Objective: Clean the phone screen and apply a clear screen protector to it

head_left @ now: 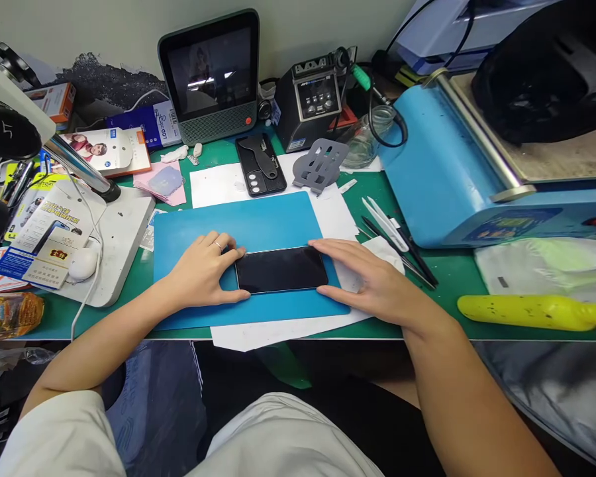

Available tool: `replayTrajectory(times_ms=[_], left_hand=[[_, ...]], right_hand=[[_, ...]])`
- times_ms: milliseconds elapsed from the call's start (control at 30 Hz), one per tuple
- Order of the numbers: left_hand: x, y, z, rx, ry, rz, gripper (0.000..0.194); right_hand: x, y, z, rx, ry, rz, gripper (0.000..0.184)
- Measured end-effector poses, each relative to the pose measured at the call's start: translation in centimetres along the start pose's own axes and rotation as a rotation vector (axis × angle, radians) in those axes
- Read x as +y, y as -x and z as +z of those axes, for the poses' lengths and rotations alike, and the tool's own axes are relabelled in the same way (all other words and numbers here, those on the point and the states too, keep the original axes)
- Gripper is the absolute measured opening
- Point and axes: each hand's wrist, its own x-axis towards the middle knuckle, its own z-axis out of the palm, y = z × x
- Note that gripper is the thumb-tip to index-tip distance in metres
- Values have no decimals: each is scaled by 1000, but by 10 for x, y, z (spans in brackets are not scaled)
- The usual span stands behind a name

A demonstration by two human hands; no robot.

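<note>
A black smartphone (282, 270) lies screen up and sideways on a blue mat (198, 222). My left hand (203, 271), with a ring on one finger, grips its left end, thumb at the near corner and fingers at the far one. At the right end, my right hand (370, 275) holds it the same way, thumb and fingertips on the two corners. The screen is dark. Beyond the mat rests a black phone case (255, 182) with a dark flat tool (261, 156) on top.
Tweezers (385, 222) and other slim tools lie right of the mat. A blue machine (427, 165) with a metal bar and a yellow bottle (526, 311) stand farther right. At the back are a smart display (211, 79) and a soldering station (308, 99). A white stand base (114, 252) is left.
</note>
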Motion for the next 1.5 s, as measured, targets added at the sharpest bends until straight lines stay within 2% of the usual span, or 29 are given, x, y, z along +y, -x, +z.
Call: replayTrajectory(times_ms=[367, 1000, 1500], left_hand=[[0, 0, 0, -2, 12, -3, 75], [0, 0, 0, -14, 7, -8, 75], [-2, 0, 1, 32, -11, 24, 75]], right_hand=[[-1, 1, -2, -16, -7, 56, 65], [-1, 2, -1, -10, 2, 56, 68], [-2, 1, -2, -1, -22, 71, 63]])
